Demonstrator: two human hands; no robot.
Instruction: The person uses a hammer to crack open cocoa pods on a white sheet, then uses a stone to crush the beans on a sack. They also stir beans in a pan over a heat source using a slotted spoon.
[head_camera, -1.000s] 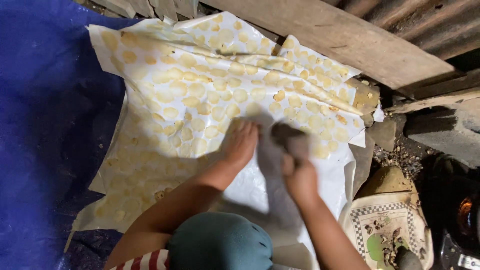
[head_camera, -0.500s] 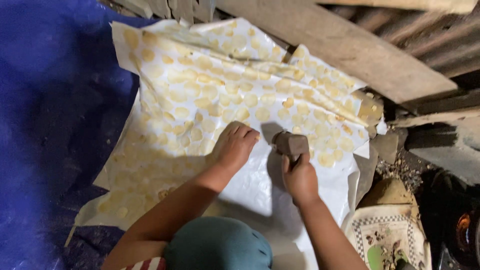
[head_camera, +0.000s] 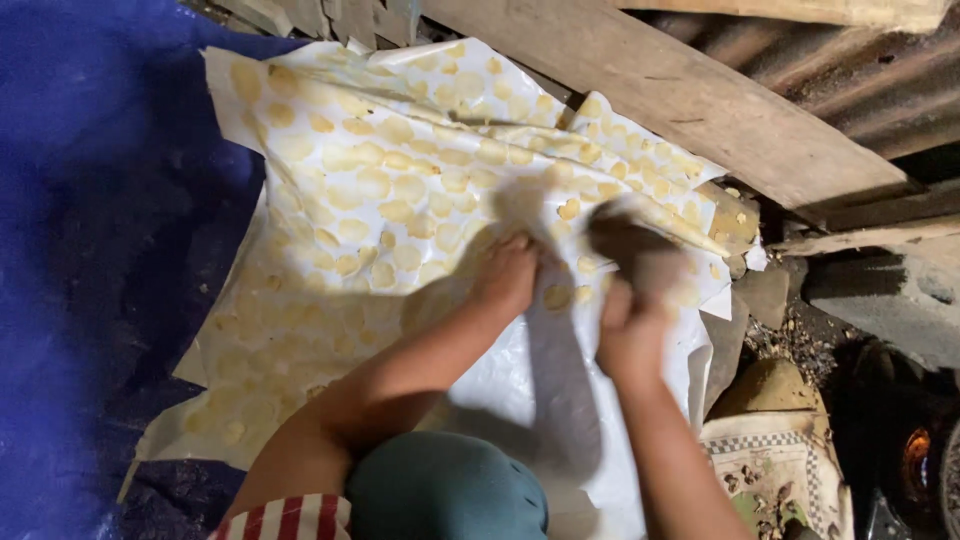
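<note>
While the blue tarp (head_camera: 90, 250) fills the whole left side, the white sheet (head_camera: 560, 400) laid over it is seen to have been covered further than a second ago: the bare white patch in front of the person has narrowed, so the laying of rounds appears to be working back toward the body. Pale yellow slices (head_camera: 390, 215) are spread in close rows across most of the sheet, some touching, none clearly overlapping. Along the top and right the sheet is hemmed in by a wooden plank (head_camera: 690, 105), with a grey block (head_camera: 890, 295) and rubble just beyond its right edge; open room remains only in the near white strip and out over the tarp. The left hand (head_camera: 508, 272) is pressed fingers-down on the sheet among the slices; whether a slice is pinched under it cannot be told. The right hand (head_camera: 628, 335) is closed round a dark lump (head_camera: 625, 240), blurred by motion, raised just above the sheet's right part.
</note>
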